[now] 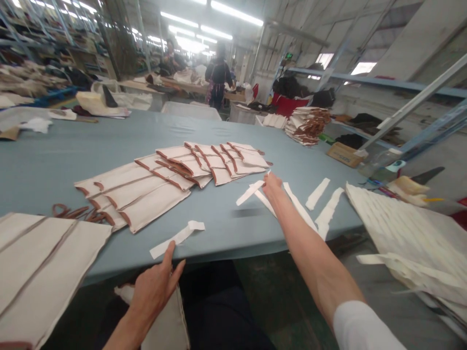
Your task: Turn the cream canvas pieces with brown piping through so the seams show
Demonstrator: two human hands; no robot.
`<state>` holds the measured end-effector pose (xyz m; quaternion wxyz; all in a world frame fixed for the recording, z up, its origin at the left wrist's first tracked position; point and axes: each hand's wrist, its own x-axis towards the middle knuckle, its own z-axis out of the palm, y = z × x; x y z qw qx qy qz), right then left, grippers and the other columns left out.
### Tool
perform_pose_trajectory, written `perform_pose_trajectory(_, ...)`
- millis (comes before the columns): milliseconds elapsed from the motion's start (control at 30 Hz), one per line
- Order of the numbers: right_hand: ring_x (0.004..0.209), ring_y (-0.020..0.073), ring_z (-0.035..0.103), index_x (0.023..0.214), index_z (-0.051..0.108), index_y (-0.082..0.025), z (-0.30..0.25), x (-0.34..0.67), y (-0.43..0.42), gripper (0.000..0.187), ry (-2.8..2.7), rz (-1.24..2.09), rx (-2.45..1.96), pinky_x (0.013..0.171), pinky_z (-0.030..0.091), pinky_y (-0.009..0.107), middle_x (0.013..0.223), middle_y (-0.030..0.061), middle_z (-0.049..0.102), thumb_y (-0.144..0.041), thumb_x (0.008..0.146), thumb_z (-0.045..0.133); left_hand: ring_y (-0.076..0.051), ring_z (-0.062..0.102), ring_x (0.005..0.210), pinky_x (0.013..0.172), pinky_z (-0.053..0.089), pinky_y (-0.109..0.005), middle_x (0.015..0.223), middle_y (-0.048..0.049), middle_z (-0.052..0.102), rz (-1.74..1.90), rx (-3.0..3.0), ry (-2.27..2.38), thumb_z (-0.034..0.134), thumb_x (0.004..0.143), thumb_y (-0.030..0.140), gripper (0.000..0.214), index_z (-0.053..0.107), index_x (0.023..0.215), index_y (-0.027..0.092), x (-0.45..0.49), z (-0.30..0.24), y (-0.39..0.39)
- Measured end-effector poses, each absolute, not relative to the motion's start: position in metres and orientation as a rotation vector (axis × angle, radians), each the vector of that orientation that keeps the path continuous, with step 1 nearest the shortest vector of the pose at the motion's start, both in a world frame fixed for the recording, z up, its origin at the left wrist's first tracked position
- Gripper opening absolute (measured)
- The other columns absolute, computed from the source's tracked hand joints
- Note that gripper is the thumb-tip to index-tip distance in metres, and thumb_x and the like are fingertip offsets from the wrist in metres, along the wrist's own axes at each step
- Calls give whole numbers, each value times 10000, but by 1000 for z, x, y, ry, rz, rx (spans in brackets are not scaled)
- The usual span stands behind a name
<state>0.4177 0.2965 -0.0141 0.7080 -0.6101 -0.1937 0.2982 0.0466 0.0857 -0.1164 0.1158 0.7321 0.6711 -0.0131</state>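
My left hand (155,287) is at the front edge of the table, fingers apart, its index fingertip touching a white strip (168,248) that has a folded far end. My right hand (272,184) reaches out over the cloth with its fingers pinched together. A white strip (250,193) shows at those fingers, and another strip (266,201) lies partly beneath the wrist. Beyond both hands, cream fabric panels (153,204) with brown edges overlap in a long row. A further cream panel (171,321) is below the table edge, partly hidden by my left forearm.
More white strips (299,206) lie to the right of my forearm. A large cream panel stack (32,272) fills the near left, with brown straps (69,212) behind it. Pale layered sheets (412,233) stand at the right. Farther back are a folded pile (308,124) and a person (218,78).
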Motion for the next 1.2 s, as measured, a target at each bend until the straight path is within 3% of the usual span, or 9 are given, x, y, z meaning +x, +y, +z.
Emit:
perform_pose_trajectory(167,1186,275,718,1400,662,-176,25,425,284,401,-402,778,-1393,992,642,493,1399,124,686,-389,1063,716,-419,857,835,731,602,-426,864,-169,869,157,2079,1929,443,1078,464,702,410,1677,100,41,-120,87)
perform_pose_trajectory(333,1093,243,739,1352,679,-166,22,377,244,362,-534,952,-1366,921,661,442,1314,109,715,-388,1069,710,-293,801,644,637,561,-324,580,23,726,442,1951,1782,351,1048,595,781,454,1641,97,23,-120,95)
perform_pose_trajectory(433,829,156,724,1193,708,-142,19,341,214,268,-653,1058,-1336,719,644,306,1062,51,742,-384,1080,700,-276,771,588,643,569,-320,533,48,689,602,1878,1769,334,1013,636,862,431,1635,48,15,-113,96)
perform_pose_trajectory(500,578,90,618,969,685,-138,19,315,190,271,-741,1125,-1302,518,526,203,778,-25,677,-387,1076,700,-285,791,613,632,549,-317,554,34,723,689,1836,1793,394,997,608,776,528,1558,90,14,-106,91)
perform_pose_trajectory(600,473,108,599,837,608,-180,18,278,151,372,-864,1218,-1224,405,435,182,582,-48,625,-491,985,748,-281,796,620,585,496,-301,583,21,747,794,1800,1799,481,977,570,466,731,1171,229,18,-93,73)
perform_pose_trajectory(667,462,114,605,868,592,-193,17,255,126,437,-924,1274,-1176,414,462,190,581,-36,662,-582,893,790,-239,747,567,577,484,-284,574,31,713,857,1802,1750,520,961,597,391,713,861,272,23,-82,55)
perform_pose_trajectory(767,445,110,586,920,580,-200,16,228,94,523,-987,1358,-1128,434,482,203,590,-20,688,-663,812,796,-177,652,516,571,485,-255,550,50,625,944,1791,1676,526,995,629,484,627,688,269,29,-63,26)
perform_pose_trajectory(967,558,81,553,911,603,-192,22,197,52,331,-1118,1360,-1101,530,464,187,704,-22,681,-474,861,770,-161,711,509,517,534,-204,609,48,725,1050,1623,1467,647,978,551,369,744,789,248,32,-25,-8)
perform_pose_trajectory(1200,600,88,518,904,653,-178,32,192,35,237,-1200,1411,-1104,563,421,208,769,10,702,-403,886,726,-161,617,447,548,541,-234,510,67,690,1266,1236,1735,694,900,532,286,718,802,264,49,10,-17)
